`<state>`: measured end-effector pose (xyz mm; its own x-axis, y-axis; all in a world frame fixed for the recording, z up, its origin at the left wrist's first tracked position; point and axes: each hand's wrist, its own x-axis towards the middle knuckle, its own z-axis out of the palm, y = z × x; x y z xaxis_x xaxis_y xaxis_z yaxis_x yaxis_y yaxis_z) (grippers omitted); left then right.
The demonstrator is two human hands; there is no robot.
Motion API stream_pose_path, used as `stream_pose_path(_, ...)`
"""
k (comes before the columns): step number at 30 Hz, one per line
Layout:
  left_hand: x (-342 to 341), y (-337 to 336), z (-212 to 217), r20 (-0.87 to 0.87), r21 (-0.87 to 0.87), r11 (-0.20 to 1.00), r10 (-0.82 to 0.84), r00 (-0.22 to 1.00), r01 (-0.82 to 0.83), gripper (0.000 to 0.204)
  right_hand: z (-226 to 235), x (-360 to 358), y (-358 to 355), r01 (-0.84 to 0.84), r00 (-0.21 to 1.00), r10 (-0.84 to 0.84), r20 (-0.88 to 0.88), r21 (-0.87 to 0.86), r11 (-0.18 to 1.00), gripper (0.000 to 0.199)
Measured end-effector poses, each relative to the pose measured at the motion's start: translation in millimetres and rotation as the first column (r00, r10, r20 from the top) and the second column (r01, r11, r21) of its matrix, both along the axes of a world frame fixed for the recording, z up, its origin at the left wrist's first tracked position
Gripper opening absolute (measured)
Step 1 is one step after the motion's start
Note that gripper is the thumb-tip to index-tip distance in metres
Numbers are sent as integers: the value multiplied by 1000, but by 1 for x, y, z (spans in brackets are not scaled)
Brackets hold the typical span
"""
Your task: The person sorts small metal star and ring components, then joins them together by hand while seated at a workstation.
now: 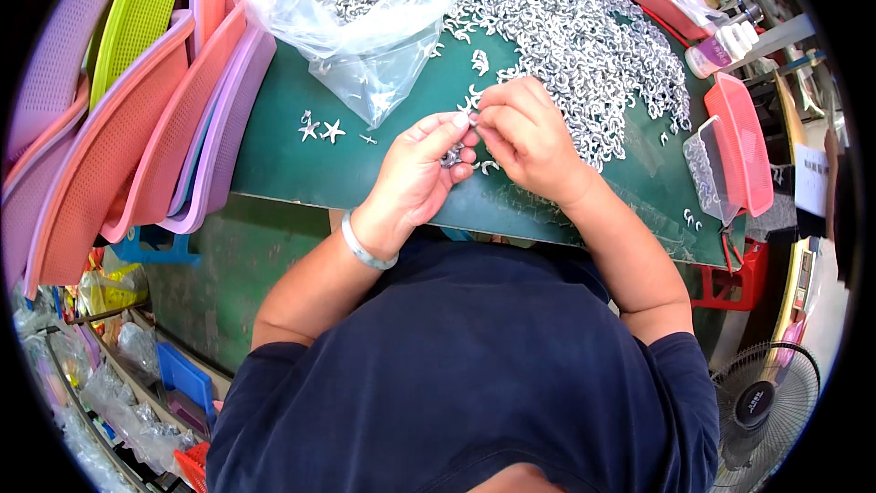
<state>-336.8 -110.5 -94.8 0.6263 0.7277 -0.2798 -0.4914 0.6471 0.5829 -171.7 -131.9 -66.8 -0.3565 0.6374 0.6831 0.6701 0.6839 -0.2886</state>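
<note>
Over the green counter [283,160], the left hand [418,169] pinches small silver metal pieces [452,158], mostly hidden by its fingers. The right hand [525,132] is curled shut against them, its grip too small to make out. The heap of hooks [584,36] lies just behind.

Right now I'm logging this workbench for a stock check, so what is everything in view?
green table: one, centre
loose metal hooks: many, silver, heaped upper right
plastic bag: one, clear, top centre, hooks inside
star pieces: two, silver, left of the hands
baskets: several, pink, purple, lime, stacked left
red basket: one, right edge
bottle: one, white, upper right
fan: one, lower right
bracelet: one, silver, left wrist
left hand: pinching small metal pieces
right hand: fingertips meeting the left's
</note>
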Motion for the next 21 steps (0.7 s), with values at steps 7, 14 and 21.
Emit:
stream_pose_path(7,-11,6,-5,14,-63,995,77,997,-76,8,-15,28,26,241,967,-217,133,-199,950,8)
stream_pose_path(14,-18,9,-13,30,-61,998,36,999,-34,3,-18,27,54,233,890,-116,441,-220,947,17)
stream_pose_path(21,-17,9,-6,-2,-82,996,36,999,-36,13,-19,35,61,127,969,-50,243,-312,942,16)
